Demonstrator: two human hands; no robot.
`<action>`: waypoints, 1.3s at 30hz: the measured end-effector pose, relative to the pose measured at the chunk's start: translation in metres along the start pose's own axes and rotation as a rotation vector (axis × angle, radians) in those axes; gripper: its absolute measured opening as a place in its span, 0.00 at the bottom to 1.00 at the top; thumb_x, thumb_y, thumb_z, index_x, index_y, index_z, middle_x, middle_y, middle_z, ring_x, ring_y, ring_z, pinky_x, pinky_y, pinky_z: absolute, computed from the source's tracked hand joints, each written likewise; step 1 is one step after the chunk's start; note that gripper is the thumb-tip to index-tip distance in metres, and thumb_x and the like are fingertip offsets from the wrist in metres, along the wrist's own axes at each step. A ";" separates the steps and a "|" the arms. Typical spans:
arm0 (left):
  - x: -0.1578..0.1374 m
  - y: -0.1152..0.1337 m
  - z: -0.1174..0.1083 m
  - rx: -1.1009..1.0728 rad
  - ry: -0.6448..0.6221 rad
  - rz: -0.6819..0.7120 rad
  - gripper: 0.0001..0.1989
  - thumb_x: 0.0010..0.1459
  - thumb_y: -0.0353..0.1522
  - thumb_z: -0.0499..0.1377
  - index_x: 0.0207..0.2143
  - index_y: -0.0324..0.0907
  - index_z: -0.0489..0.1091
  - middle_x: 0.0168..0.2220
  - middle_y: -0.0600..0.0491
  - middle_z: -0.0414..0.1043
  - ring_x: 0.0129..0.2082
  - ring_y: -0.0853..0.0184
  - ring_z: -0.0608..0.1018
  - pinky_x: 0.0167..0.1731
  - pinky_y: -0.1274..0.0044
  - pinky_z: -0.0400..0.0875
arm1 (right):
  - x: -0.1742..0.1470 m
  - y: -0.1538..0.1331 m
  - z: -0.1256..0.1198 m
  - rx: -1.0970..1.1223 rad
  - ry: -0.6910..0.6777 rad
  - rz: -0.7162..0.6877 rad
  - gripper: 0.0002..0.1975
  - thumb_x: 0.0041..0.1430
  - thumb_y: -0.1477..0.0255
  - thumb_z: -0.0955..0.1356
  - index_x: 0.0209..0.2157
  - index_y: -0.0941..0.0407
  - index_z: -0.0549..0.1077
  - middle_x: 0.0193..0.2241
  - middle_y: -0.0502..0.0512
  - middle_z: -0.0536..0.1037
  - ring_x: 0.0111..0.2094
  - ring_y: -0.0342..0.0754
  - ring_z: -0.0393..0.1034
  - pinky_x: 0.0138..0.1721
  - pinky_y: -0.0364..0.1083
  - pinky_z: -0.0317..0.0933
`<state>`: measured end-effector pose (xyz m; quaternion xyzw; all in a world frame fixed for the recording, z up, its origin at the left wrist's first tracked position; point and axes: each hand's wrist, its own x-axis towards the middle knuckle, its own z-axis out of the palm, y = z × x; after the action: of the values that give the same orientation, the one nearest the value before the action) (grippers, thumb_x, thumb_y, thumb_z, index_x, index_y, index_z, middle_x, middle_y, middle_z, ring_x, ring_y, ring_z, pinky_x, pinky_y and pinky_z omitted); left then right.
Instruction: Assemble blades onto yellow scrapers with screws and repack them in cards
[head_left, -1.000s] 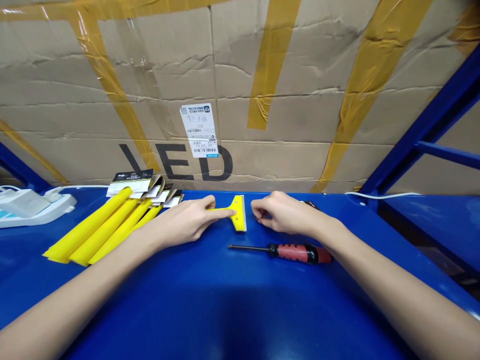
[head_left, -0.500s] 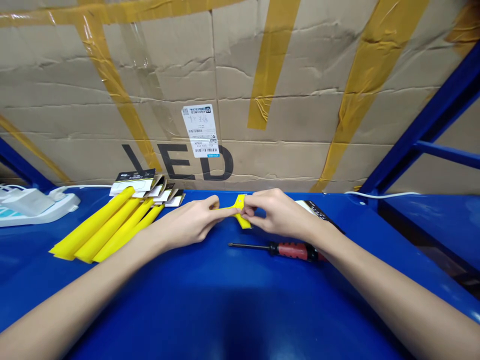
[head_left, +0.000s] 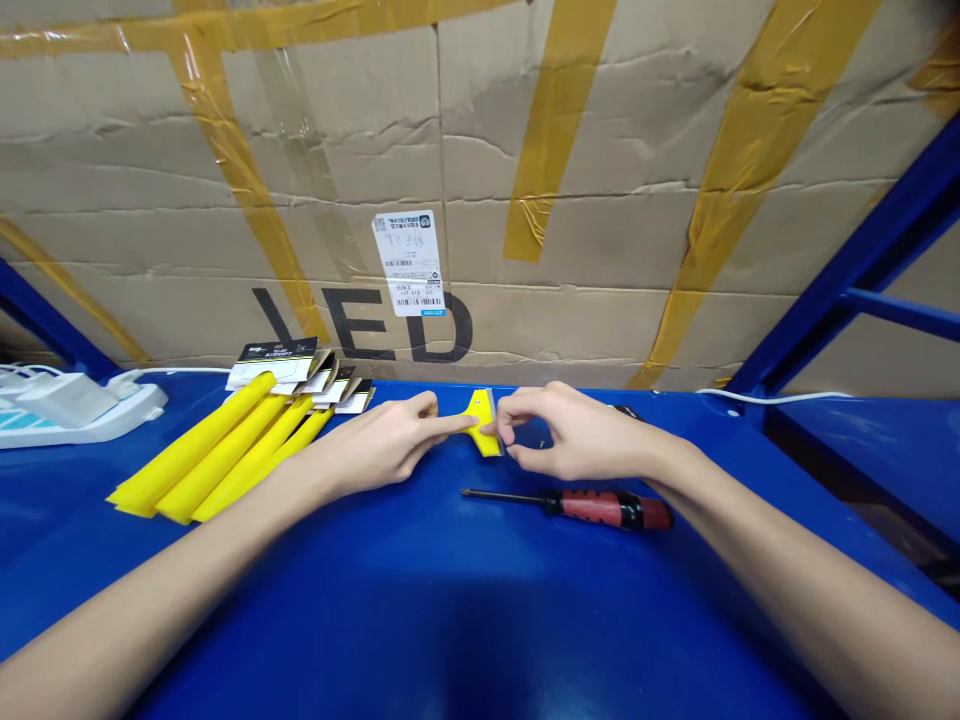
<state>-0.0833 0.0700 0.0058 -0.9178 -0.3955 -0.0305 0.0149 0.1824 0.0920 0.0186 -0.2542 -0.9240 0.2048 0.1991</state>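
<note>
Scraper (head_left: pixel 482 407) with a yellow body sits beyond the screwdriver (head_left: pixel 592 507) on the worktop (head_left: pixel 375 580), held in the closed left hand (head_left: pixel 382 440), while the right hand (head_left: pixel 570 430), half-curled, is at its blade (head_left: pixel 491 398), any hold there unclear.

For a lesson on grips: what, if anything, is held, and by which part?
The left hand holds the yellow scraper by its handle; whether the right hand also grips its head cannot be told.
</note>
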 end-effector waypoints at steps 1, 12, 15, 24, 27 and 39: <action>0.000 0.000 0.001 0.016 0.008 0.011 0.25 0.73 0.33 0.43 0.68 0.56 0.60 0.40 0.50 0.65 0.32 0.65 0.72 0.34 0.74 0.64 | 0.000 0.002 -0.002 0.107 0.015 0.029 0.05 0.54 0.79 0.68 0.31 0.55 0.72 0.33 0.50 0.80 0.36 0.47 0.74 0.41 0.46 0.63; 0.002 0.013 -0.003 0.155 0.118 0.069 0.30 0.69 0.25 0.47 0.69 0.59 0.57 0.44 0.49 0.69 0.33 0.65 0.75 0.34 0.74 0.69 | 0.009 0.011 0.000 0.883 0.145 0.739 0.14 0.44 0.71 0.81 0.33 0.57 0.79 0.31 0.55 0.84 0.32 0.46 0.79 0.38 0.44 0.75; 0.002 0.021 -0.010 0.194 0.097 0.092 0.34 0.67 0.25 0.50 0.69 0.63 0.54 0.60 0.46 0.64 0.40 0.62 0.79 0.35 0.73 0.72 | 0.009 0.009 0.002 0.962 0.138 0.710 0.15 0.39 0.74 0.82 0.31 0.57 0.80 0.31 0.54 0.84 0.31 0.44 0.78 0.37 0.41 0.74; 0.003 0.029 -0.017 0.171 -0.016 0.198 0.36 0.67 0.25 0.48 0.71 0.63 0.48 0.76 0.51 0.38 0.49 0.55 0.81 0.37 0.69 0.76 | 0.007 0.005 -0.004 0.922 0.086 0.621 0.22 0.36 0.74 0.83 0.37 0.61 0.82 0.28 0.55 0.85 0.28 0.42 0.75 0.34 0.40 0.70; 0.001 0.026 -0.015 0.137 -0.028 0.190 0.43 0.60 0.19 0.49 0.71 0.66 0.48 0.76 0.52 0.36 0.48 0.55 0.81 0.39 0.68 0.77 | 0.007 0.003 -0.003 0.940 0.077 0.615 0.21 0.36 0.73 0.83 0.37 0.59 0.82 0.28 0.54 0.84 0.29 0.43 0.76 0.35 0.40 0.71; 0.010 0.016 0.003 -1.381 0.091 -0.182 0.24 0.68 0.36 0.58 0.64 0.47 0.61 0.35 0.52 0.74 0.23 0.73 0.70 0.25 0.81 0.65 | -0.023 0.041 -0.039 0.043 -0.083 0.391 0.10 0.43 0.83 0.72 0.28 0.55 0.77 0.26 0.49 0.82 0.30 0.48 0.77 0.32 0.44 0.68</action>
<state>-0.0645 0.0668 0.0032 -0.6781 -0.3600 -0.3146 -0.5582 0.2346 0.1225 0.0259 -0.4156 -0.8600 0.2696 0.1226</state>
